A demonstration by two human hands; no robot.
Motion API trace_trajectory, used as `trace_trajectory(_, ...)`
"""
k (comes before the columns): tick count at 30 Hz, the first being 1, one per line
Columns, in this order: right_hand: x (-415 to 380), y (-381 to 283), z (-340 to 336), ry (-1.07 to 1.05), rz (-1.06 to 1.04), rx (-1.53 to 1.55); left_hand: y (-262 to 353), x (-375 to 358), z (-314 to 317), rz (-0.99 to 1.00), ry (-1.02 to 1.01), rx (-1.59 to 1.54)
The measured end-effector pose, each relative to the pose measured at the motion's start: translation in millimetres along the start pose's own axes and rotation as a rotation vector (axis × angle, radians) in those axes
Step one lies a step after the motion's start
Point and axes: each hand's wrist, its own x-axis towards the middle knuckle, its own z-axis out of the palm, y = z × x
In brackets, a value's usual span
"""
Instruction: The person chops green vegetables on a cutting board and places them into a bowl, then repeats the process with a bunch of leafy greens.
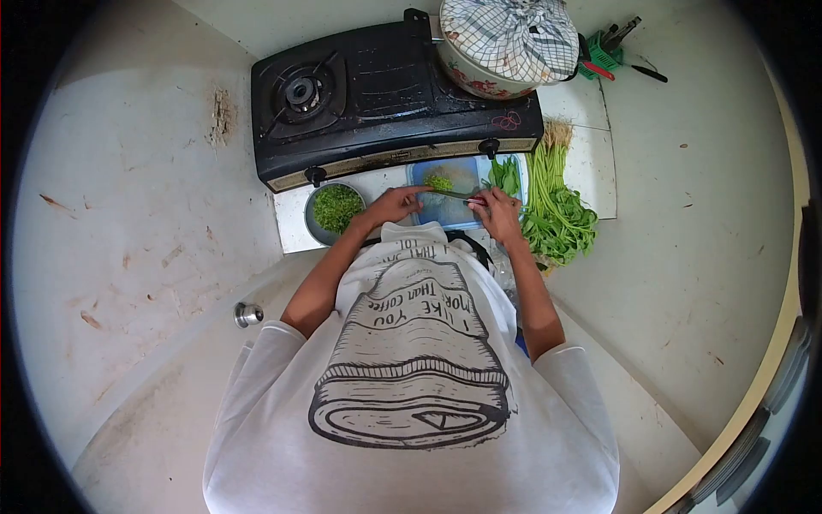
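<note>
Pale, stained counter all around me, and right in the middle of it sits the blue cutting board [462, 176], just below the stove's front edge. On it lies a small pile of chopped greens [440, 182], toward the board's 11 o'clock. My left hand [396, 206] rests at the board's 9 o'clock edge, fingers curled down flat over the greens; I can't tell whether it grips any. My right hand [498, 212] is at the board's 4 o'clock, closed around the handle of a knife [458, 196], whose blade lies across the board, pointing toward my left hand. At 9 o'clock from the board, just beside my left wrist, a grey bowl [318, 224] holds chopped greens. At 3 o'clock, a long bunch of leafy stalks [555, 206] lies on the counter, roots away from me. Beyond, at 12 o'clock, the black gas stove [385, 86], with a cloth-covered pot [507, 43] on its right burner.
</note>
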Motion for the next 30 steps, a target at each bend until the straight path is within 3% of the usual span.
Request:
trace_trajectory(2, -6, -7, 4, 0.047, 0.012, 0.031, 1, 5, 2, -0.036, -0.113, 0.080)
trace_trajectory(8, -20, -19, 18, 0.113, 0.076, 0.076, -17, 17, 8, -0.009, -0.052, 0.213)
trace_trajectory(14, -40, -14, 23, 0.090, 0.192, 0.189, 20, 18, -7, -0.109, 0.032, 0.193)
trace_trajectory(23, -102, 0, 32, 0.304, 0.354, 0.419, 67, 56, -3, -0.050, -0.044, 0.202)
trace_trajectory(26, -129, 7, 34, 0.339, 0.450, 0.383, 61, 85, 20, 0.197, -0.028, 0.245)
trace_trajectory(30, -169, 9, 33, 0.490, 0.568, 0.477, 75, 117, 60, 0.226, -0.126, 0.353)
